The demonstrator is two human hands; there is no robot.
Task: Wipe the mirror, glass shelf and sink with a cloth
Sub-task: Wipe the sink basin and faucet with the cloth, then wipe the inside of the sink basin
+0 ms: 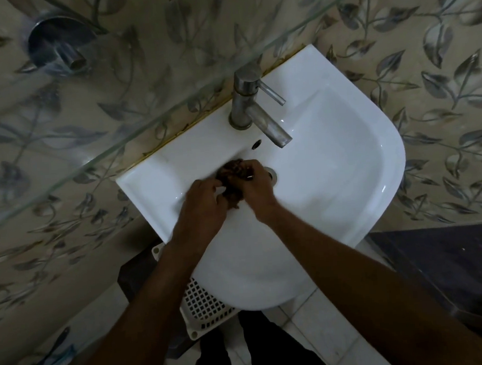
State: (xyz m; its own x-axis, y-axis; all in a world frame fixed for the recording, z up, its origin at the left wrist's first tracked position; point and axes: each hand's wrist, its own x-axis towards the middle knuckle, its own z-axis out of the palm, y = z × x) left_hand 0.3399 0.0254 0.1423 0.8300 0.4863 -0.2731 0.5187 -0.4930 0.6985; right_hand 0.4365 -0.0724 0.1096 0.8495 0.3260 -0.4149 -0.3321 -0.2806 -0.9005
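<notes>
Over the white sink (331, 154), beside the drain, the left hand (204, 200) and right hand (255, 183) curl their fingers around a bunched brown cloth (232, 180) (probably soft, light and limp, best gripped by a gathered wad).

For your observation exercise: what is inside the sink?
Inside the sink: both hands, left and right, gripping a bunched brown cloth. The drain is half covered by the right hand.
</notes>
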